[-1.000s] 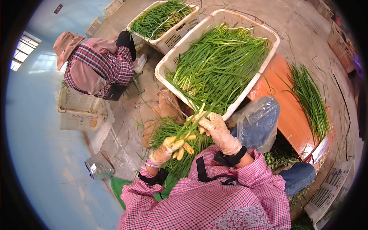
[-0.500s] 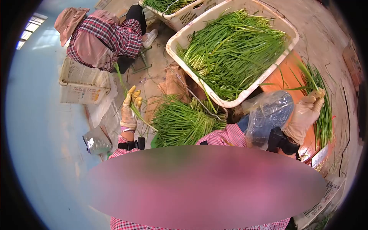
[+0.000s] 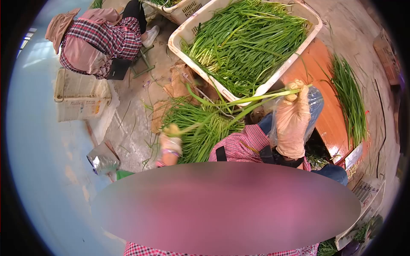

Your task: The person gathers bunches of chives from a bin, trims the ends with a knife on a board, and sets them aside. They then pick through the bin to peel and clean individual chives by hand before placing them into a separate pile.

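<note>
My right hand [image 3: 294, 117], in a pale glove with yellowed fingertips, is closed around a few long chive stalks [image 3: 256, 97] in front of my plastic-covered knee. Their green leaves stretch left over a heap of chives [image 3: 200, 134] on the floor. My left hand [image 3: 171, 143], gloved and blurred by motion, is low at the left edge of that heap. A pale stalk runs out to the right from its fingers. Beyond both hands stands a white plastic crate [image 3: 181, 49] filled with chives [image 3: 252, 42].
An orange board [image 3: 318, 77] lies to the right, with a bundle of chives [image 3: 350, 98] along its right side. A co-worker [image 3: 96, 42] sits at the upper left behind a white basket [image 3: 79, 100]. A clear plastic container [image 3: 102, 158] lies by the blue wall [image 3: 47, 149].
My right hand has swung left from the board to the front of my knee, carrying chives. My left hand has dropped down and right to the heap. The view has shifted slightly.
</note>
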Available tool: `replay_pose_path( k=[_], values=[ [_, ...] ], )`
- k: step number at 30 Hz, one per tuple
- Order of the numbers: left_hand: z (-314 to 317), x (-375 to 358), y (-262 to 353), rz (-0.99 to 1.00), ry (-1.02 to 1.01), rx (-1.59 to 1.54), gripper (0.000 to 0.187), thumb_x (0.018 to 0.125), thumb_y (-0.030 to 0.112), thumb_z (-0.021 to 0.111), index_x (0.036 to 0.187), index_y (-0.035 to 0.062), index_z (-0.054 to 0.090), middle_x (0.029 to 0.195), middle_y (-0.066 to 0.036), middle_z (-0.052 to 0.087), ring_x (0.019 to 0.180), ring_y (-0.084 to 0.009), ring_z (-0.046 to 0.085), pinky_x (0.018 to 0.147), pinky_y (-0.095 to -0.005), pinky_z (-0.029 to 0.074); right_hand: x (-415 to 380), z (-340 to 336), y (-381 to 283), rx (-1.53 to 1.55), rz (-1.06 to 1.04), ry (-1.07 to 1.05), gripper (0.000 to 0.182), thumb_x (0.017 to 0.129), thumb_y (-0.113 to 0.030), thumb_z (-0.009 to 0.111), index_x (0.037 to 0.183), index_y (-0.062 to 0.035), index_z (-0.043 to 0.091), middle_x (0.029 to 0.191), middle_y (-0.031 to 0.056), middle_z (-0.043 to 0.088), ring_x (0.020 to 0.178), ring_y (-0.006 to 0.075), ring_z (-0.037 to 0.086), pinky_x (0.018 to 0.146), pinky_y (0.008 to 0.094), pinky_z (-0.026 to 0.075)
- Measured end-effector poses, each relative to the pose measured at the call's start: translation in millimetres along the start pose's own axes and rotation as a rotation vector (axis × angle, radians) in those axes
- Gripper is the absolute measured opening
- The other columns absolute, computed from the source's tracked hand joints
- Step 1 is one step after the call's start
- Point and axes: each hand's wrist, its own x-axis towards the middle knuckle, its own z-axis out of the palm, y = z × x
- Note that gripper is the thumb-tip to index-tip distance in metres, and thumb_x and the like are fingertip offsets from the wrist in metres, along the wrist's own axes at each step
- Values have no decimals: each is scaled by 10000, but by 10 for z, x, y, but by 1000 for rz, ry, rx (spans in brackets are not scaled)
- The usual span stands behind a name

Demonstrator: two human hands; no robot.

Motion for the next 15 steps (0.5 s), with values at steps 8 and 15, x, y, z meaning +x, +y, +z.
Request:
replay_pose_path(
  k=[8, 15],
  values=[
    [1066, -1048, -596, -709, -8, 679, 627, 924, 471, 488, 1253, -62, 451, 1187, -230, 572, 1013, -287, 601, 914, -400, 467, 35, -375, 296, -371, 329, -148, 283, 977, -284, 501, 1003, -19, 597, 860, 31, 634, 698, 75, 621, 595, 177, 504],
    [2035, -1053, 799, 909, -529, 2298, 331, 948, 235, 505, 1155, -12, 580, 1033, -151, 671, 802, -238, 674, 693, -323, 561, 23, -335, 282, -587, 367, -251, 282, 963, -279, 531, 1003, -8, 599, 864, 47, 652, 708, 86, 638, 601, 175, 503]
  ],
)
